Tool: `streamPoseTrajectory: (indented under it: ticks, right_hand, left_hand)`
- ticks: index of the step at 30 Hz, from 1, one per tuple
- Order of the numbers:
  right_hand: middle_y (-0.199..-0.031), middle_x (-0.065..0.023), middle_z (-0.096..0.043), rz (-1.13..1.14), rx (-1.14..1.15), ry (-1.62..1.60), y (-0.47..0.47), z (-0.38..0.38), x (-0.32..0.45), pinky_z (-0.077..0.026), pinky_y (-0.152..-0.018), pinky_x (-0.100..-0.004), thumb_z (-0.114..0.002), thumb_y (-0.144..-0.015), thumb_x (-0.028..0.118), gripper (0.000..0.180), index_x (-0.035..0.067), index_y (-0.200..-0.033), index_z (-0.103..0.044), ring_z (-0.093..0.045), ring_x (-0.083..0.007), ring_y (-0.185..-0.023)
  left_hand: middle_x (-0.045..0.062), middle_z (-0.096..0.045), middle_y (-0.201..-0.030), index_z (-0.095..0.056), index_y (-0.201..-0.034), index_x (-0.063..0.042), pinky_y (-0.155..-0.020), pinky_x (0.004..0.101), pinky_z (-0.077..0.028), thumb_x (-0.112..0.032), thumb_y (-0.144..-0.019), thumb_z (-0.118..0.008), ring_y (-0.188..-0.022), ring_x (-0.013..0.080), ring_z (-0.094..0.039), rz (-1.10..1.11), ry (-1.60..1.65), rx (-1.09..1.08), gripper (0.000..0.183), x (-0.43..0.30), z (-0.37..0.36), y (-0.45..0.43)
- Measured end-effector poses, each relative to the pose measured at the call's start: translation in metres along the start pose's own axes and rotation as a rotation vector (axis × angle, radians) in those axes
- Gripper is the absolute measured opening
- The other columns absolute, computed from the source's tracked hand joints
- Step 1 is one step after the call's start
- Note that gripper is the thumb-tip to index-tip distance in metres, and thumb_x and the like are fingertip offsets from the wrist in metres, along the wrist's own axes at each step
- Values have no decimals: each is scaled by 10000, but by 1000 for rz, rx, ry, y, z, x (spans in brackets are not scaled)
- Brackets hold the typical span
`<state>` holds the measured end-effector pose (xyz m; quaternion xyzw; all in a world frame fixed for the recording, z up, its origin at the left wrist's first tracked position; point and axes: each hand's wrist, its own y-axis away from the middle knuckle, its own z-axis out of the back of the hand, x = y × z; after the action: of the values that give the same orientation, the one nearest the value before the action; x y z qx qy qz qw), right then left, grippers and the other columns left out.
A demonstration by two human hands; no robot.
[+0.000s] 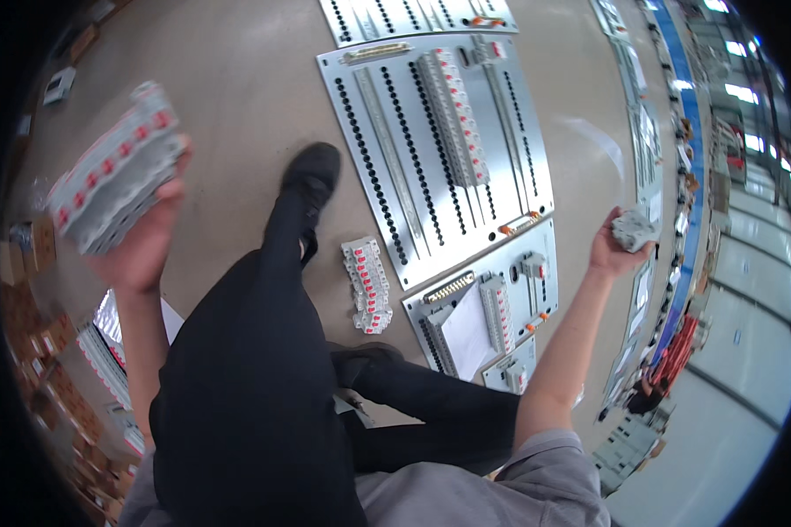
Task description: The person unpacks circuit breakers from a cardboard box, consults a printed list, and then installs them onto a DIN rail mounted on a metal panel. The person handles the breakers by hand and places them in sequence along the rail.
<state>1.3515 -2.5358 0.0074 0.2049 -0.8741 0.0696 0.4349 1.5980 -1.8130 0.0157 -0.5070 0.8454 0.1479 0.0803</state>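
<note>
My left hand (148,230) grips a row of grey circuit breakers (115,171) with red toggles, held up at the left and slightly blurred. Out at the right, my right hand (610,253) is closed around a smaller grey breaker block (633,230). Between the two lies a metal mounting plate (409,197) with lines of black grommets, slotted rails and a long row of breakers (453,118) fixed on it. Another loose row of breakers with red toggles (368,284) rests on the floor beside the plate, near my feet.
Below the large plate, a second plate (547,290) carries breakers, a brass-coloured terminal bar and a white paper sheet (467,332). Another plate (395,20) lies at the top. Cardboard boxes (59,342) line the left. A person (646,395) is far off at the right.
</note>
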Motion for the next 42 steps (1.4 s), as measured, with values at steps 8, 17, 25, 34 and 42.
streamPoseTrajectory:
  ticks: [8, 17, 25, 34, 42]
  right_hand:
    - [-1444, -91, -692, -302, 5, 265, -35, 8, -252, -565, -1079, -438, -709, -1054, 397, 553, 111, -1513, -595, -667, -272, -1315]
    - [-1314, -140, -682, -215, 76, 838, -35, 6, -287, -552, -974, -386, -846, -960, 375, 671, -17, -1422, -558, -681, -234, -1143]
    - [-1328, -163, -626, -176, 439, 1027, 153, -68, -314, -596, -980, -384, -980, -819, 314, 897, 27, -1497, -468, -664, -236, -1196]
    - [-1130, -192, -686, 289, 902, 1024, 267, -231, -483, -521, -956, -496, -755, -903, 299, 434, 5, -1198, -635, -628, -408, -1077]
    - [-1510, -215, -548, 342, 1016, 1230, 281, -209, -505, -455, -1138, -475, -824, -874, 413, 814, 7, -1508, -512, -544, -369, -1385]
  left_hand:
    - [184, -353, -1769, -581, -1587, -202, -1094, 492, -437, -610, -955, -787, -1603, 540, -232, 155, -26, 35, 780, 32, 44, -98]
    - [153, -437, -1742, -569, -1615, -197, -1122, 567, -427, -750, -968, -655, -1571, 577, -329, 293, -41, 129, 855, 59, 43, -156]
    - [86, -421, -1755, -488, -1678, -172, -1029, 555, -470, -783, -990, -588, -1515, 561, -397, 363, -9, 61, 925, 106, 59, -132]
    - [78, -343, -1789, -246, -1773, -123, -1133, 677, -458, -821, -804, -761, -1602, 409, -382, 475, -59, 153, 1299, 116, 90, -115]
    - [74, -350, -1787, -213, -1788, -195, -1096, 683, -519, -806, -634, -902, -1623, 412, -366, 584, 248, 253, 1476, 111, 86, -120]
